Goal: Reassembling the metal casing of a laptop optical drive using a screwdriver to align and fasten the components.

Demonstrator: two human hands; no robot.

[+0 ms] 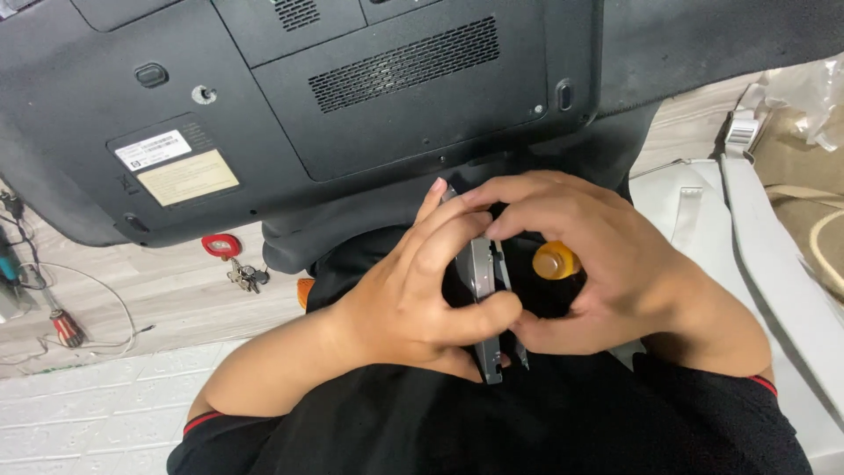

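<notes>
A thin grey metal drive bracket (482, 273) is held edge-on between both hands, just below the black upturned laptop (352, 79). My left hand (404, 299) wraps it from the left, with the thumb and index finger pinching its edge. My right hand (615, 273) pinches it from the right with fingertips on top and the thumb underneath. The round orange end of a tool handle (556, 260) sits tucked in the right hand's curl; its shaft is hidden. Both forearms rest over my black clothing.
A red key fob with keys (230, 255) lies on the pale wood surface at the left. Further left are a red-handled screwdriver (66, 327) and thin cables. A white casing (774, 264) and crumpled clear plastic (804, 92) sit at the right.
</notes>
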